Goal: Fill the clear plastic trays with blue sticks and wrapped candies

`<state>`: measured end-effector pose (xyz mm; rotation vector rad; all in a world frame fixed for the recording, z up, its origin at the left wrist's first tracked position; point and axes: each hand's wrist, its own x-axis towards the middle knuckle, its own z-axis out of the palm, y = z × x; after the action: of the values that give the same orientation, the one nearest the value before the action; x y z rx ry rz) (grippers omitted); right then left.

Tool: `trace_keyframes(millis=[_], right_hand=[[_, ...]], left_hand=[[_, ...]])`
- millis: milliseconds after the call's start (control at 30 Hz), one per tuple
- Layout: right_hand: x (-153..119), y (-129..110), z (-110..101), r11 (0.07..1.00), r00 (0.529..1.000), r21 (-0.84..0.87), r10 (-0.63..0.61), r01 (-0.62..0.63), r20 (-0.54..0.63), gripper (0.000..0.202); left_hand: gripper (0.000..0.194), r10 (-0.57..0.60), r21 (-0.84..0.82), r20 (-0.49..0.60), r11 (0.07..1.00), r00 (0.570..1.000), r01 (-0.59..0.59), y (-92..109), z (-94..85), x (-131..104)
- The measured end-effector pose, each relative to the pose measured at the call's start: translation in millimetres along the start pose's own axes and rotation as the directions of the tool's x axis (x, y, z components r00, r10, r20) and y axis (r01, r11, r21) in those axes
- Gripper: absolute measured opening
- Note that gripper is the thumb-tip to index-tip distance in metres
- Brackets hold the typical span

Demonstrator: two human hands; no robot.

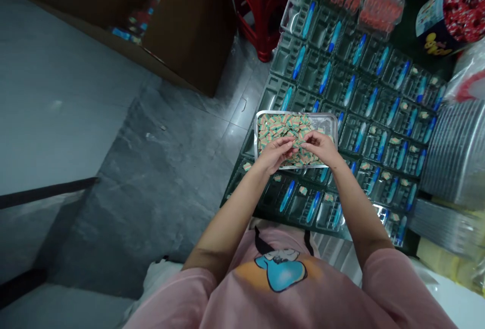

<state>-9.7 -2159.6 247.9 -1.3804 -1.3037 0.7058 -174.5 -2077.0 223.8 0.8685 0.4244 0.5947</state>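
A shallow metal tray (333, 122) rests on top of the plastic trays and holds a heap of small striped pieces (275, 127) in pale orange, cream and green. Over the tray's front part, my left hand (278, 152) has thumb and fingers drawn together around some striped pieces. Close beside it, my right hand (318, 146) pinches a striped piece, its fingertips nearly meeting the left ones. Around them lie rows of clear plastic trays (306, 94), most with a blue pen-shaped stick (324, 77). Several trays nearest me and to the right also hold a striped piece (303, 190).
Stacked clear trays (450, 152) stand at the right edge. At the back are packs of pink-red pieces (381, 10) and a tub of red items (435, 26). A red stool (261, 10) and a large cardboard box (185, 31) stand beyond the table's left side.
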Motion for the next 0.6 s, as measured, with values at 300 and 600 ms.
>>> trace_keyframes(millis=[300,600], right_hand=[[-6.4,11.1,7.7,0.997,0.99,0.068,0.038,-0.028,-0.139,0.027],[-3.7,15.1,17.4,0.994,0.956,0.104,0.057,-0.028,-0.287,0.031]], left_hand=[[0.042,0.171,-0.071,-0.203,0.979,0.964,-0.189,-5.5,11.2,1.5],[0.041,0.161,-0.188,-0.305,0.956,0.939,-0.225,-6.3,11.1,3.8]])
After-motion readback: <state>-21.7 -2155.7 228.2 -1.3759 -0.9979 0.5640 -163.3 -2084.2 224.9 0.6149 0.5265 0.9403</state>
